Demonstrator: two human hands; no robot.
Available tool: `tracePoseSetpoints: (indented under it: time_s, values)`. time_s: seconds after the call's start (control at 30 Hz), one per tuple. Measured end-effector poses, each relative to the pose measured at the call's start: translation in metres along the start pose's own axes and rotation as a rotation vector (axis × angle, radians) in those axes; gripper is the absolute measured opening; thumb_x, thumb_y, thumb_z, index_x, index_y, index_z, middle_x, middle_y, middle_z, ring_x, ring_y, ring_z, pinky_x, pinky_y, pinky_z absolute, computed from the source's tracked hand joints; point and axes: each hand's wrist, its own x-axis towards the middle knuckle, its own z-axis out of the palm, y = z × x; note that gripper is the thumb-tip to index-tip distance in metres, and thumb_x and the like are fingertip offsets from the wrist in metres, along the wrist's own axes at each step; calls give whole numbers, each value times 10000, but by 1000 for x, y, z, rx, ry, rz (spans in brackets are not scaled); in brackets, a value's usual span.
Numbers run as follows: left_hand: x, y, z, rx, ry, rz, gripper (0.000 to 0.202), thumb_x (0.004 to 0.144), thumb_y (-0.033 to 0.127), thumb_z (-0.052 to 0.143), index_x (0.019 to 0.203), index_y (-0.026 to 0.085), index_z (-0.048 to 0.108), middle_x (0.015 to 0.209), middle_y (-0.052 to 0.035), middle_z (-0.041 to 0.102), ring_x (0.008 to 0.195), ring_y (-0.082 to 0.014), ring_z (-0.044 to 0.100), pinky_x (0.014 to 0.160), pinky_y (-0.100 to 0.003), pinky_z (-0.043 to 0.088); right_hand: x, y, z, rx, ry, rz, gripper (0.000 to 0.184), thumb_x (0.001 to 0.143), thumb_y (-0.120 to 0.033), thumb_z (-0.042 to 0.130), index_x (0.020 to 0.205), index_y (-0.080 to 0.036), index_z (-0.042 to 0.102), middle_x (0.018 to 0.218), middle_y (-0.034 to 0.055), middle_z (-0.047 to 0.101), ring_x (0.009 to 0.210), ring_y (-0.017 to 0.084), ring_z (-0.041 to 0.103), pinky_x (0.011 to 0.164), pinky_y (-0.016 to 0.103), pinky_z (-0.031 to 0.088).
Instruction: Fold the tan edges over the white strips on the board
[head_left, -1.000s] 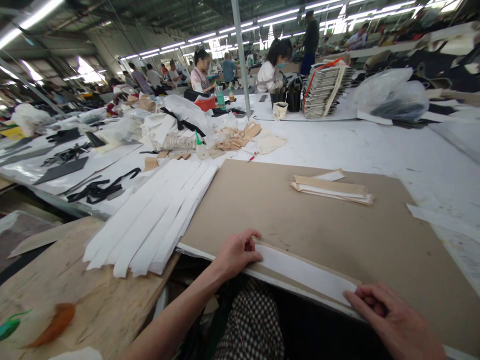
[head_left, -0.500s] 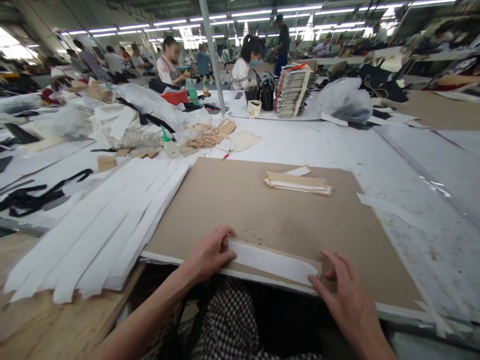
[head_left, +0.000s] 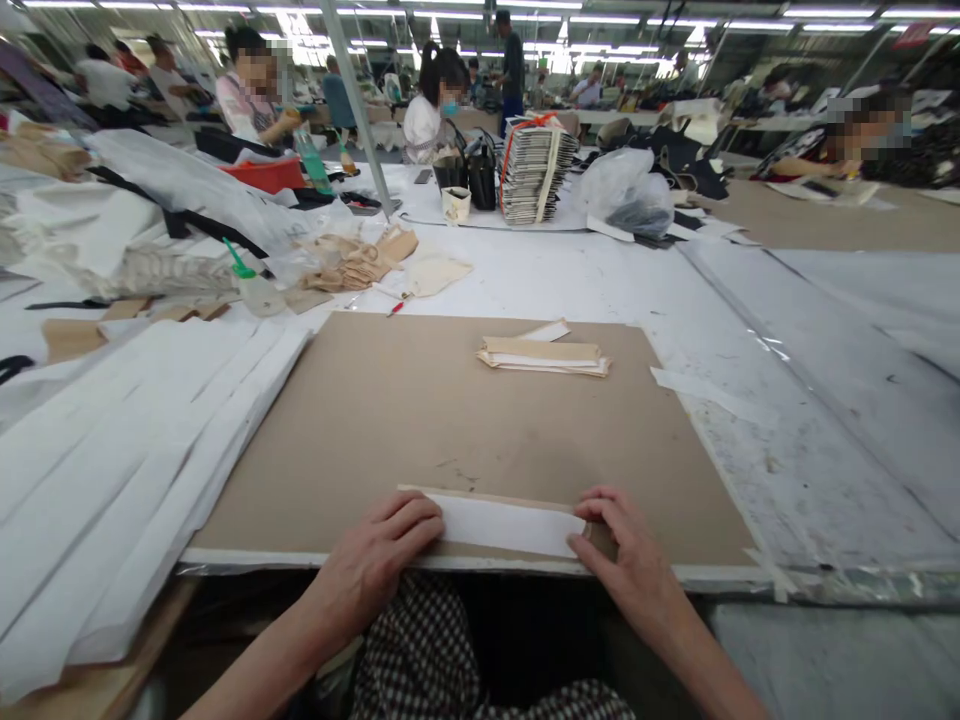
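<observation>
A white strip [head_left: 504,524] lies on a narrow tan piece at the near edge of a brown board [head_left: 420,420]. My left hand [head_left: 382,555] rests on the strip's left end, fingers curled and pressing down. On the right end, my right hand [head_left: 626,555] pinches the strip between thumb and fingers. Further back on the board sits a small stack of tan and white pieces [head_left: 544,355].
Long white strips [head_left: 142,440] are piled to the left of the board. A bottle with a green tip [head_left: 251,285], tan scraps [head_left: 352,262] and a red pen lie beyond. Behind stand a tied bundle [head_left: 532,170], a plastic bag [head_left: 626,192] and seated workers.
The view has swung left and down, so the board now looks squarer. My right hand moved from beside the strip onto its right end. My left hand stays on the left end.
</observation>
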Motion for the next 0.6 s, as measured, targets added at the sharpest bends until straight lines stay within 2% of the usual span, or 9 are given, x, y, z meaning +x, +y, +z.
tracePoseSetpoints:
  time_s: [0.1, 0.33, 0.5, 0.6]
  values:
    - [-1, -2, 2, 26, 44, 16, 342, 902, 50, 391, 1119, 197, 611, 1121, -63, 654, 1100, -218, 533, 1009, -363, 472, 2, -7, -3, 1, -17, 22, 97, 852, -287, 536, 896, -224, 596, 1134, 68, 534, 1076, 226, 540, 956, 402, 435]
    - [-5, -4, 6, 51, 71, 18, 363, 909, 41, 378, 1128, 204, 617, 1129, -64, 658, 1123, -213, 538, 1001, -357, 490, 5, -7, 1, -5, 1, 35, 64, 823, -233, 536, 886, -226, 545, 1110, 68, 530, 1078, 232, 533, 960, 415, 434]
    - [-7, -7, 11, 42, 91, 14, 358, 921, 40, 372, 1132, 205, 610, 1140, -64, 653, 1141, -212, 526, 1017, -365, 478, 2, -3, 4, 6, 104, -6, 152, 809, -217, 578, 918, -228, 473, 1253, 109, 461, 1174, 246, 489, 972, 424, 432]
    - [-6, -7, 10, 44, 96, 25, 342, 928, 52, 374, 1126, 202, 609, 1133, -65, 657, 1133, -214, 532, 1003, -361, 487, -1, -2, 5, 7, 79, -64, 52, 867, -212, 530, 915, -229, 520, 1314, 110, 417, 1176, 229, 487, 936, 388, 461]
